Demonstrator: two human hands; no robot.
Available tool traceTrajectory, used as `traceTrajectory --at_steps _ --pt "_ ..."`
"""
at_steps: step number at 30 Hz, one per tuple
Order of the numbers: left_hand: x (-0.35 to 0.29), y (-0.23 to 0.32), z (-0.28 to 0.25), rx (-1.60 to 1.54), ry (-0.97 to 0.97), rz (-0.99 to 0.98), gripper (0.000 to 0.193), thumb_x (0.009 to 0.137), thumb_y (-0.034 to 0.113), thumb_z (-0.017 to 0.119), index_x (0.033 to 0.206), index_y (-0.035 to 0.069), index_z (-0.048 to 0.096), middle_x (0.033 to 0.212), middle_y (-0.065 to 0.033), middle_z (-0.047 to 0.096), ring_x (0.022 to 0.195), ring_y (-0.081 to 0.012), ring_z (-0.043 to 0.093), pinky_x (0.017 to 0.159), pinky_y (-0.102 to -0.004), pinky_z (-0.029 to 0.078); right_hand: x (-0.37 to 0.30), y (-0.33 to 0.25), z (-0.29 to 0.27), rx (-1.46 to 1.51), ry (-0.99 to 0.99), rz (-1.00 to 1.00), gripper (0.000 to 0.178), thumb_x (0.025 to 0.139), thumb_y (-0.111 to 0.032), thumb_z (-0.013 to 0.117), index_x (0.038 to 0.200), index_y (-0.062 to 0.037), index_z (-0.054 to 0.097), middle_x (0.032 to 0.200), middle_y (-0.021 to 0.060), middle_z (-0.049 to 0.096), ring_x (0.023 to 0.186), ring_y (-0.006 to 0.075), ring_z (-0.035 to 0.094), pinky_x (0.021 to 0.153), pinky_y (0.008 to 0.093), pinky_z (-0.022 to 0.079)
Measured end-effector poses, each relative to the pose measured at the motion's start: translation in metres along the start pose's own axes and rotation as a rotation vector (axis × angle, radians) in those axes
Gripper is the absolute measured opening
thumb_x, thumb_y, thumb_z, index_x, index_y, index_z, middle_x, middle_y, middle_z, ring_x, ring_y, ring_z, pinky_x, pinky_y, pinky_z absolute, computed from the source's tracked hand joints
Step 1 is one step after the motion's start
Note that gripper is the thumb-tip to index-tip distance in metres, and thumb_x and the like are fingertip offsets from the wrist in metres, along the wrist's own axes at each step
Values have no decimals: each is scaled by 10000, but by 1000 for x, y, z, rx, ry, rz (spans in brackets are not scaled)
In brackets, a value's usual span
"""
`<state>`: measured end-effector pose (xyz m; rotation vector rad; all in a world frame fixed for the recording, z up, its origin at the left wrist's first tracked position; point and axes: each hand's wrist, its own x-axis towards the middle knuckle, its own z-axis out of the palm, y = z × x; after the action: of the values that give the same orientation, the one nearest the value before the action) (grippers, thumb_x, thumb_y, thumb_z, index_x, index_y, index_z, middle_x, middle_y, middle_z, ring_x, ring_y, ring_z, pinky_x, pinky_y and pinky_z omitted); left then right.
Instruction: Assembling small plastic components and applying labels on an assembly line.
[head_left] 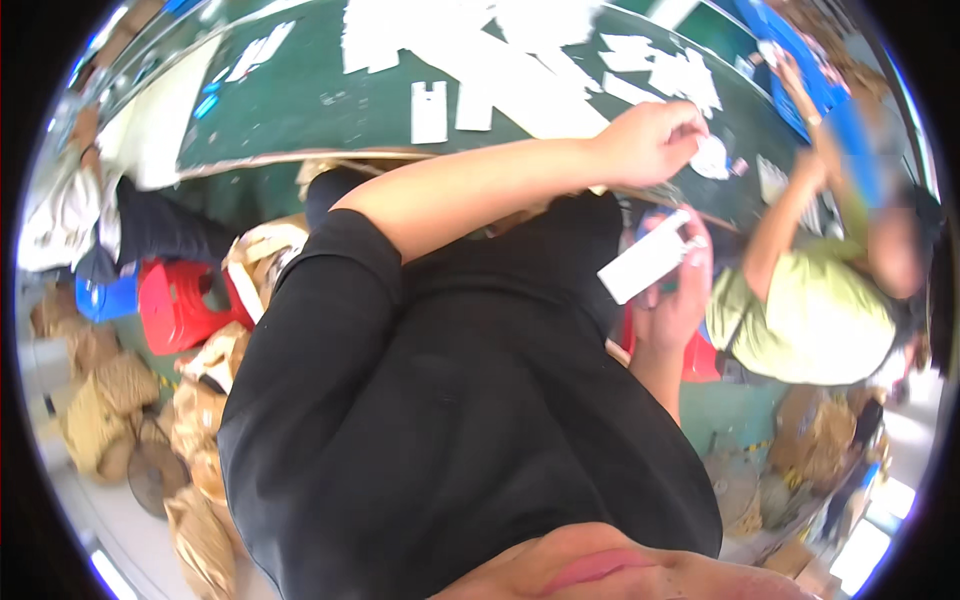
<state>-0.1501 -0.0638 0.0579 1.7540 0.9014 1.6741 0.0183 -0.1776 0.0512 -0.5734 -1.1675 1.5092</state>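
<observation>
Stretched across to the right, my left hand (652, 143) has its fingers curled at the table edge. Right beside its fingertips is a small round white thing (711, 157), perhaps a roll. Whatever the fingers pinch, if anything, is too small to make out. Below it, close to my body, my right hand (684, 282) grips a white flat rectangular piece (645, 260) with a notched end, held at a slant. Similar white notched pieces (429, 113) lie on the dark green table (290, 110) in front of me.
White pieces (540, 90) are heaped at the table's middle. A person in a light green shirt (815, 315) works at the right. Another person's sleeve (62, 220) shows at left. Red stool (185, 305), blue stool (108, 297) and brown bags (195, 420) stand on the left.
</observation>
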Motion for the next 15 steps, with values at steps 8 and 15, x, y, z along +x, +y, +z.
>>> traceTrajectory --at_steps 8,15 --pt "-157 72 -80 -12 -85 -394 448 984 70 657 1347 39 396 920 -88 713 773 -130 681 690 -305 548 34 55 38 3 -219 242 430 1128 -190 422 1510 8 420 1222 223 689 530 24 432 451 176 319" --pt "-234 81 -146 -115 55 -672 191 980 -10 612 1170 -7 625 893 -2 684 832 -55 620 742 -252 509 40 91 60 -519 -709 145 377 1000 -50 643 1375 -20 660 1150 92 764 989 114 670 875 276 516"
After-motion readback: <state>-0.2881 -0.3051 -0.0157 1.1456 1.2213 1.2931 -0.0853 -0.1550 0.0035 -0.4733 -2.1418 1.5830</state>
